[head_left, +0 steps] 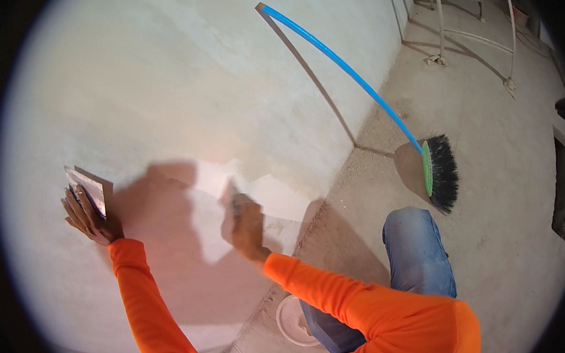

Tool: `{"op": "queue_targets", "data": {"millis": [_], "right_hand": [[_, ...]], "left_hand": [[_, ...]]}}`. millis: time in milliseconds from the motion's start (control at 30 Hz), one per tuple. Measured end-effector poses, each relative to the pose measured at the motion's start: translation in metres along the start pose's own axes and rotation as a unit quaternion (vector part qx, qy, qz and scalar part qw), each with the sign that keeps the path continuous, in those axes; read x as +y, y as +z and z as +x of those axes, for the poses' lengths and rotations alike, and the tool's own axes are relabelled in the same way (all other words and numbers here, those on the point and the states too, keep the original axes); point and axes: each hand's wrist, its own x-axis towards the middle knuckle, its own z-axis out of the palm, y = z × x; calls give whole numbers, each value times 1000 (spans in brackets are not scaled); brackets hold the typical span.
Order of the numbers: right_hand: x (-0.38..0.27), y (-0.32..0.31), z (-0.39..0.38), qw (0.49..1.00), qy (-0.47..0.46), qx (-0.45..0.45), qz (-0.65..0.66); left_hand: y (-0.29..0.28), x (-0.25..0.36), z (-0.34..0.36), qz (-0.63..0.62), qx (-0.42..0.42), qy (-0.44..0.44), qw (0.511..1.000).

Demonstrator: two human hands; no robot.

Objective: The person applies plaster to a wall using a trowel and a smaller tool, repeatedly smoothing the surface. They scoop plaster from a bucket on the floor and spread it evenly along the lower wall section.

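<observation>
My left hand (88,215) is at the pale wall (162,74) on the left, its fingers closed over a thin, flat, four-sided metal filling blade (90,190). Lower and nearer the middle, my right hand (247,226) grips a putty knife (228,193) up against the wall. Motion smears the knife's blade, and its handle is mostly covered by my fingers. Around the right hand, a patch of wet-looking whitish filler (280,196) spreads across the wall.
A broom with a blue handle (347,71) and black bristles (444,174) leans on the wall at the right. A round white container (294,323) stands by my knee. Farther back on the concrete floor (484,127) is a pale metal frame (440,21).
</observation>
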Motion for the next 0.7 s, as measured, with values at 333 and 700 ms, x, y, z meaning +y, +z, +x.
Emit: {"op": "queue_targets", "data": {"millis": [333,700], "right_hand": [[-70,9,93,977,174,101,76],[-33,-7,44,994,-31,90,55]], "left_hand": [[0,1,0,2,-3,3,1000],[-1,0,3,-18,6,18,1000]]}}
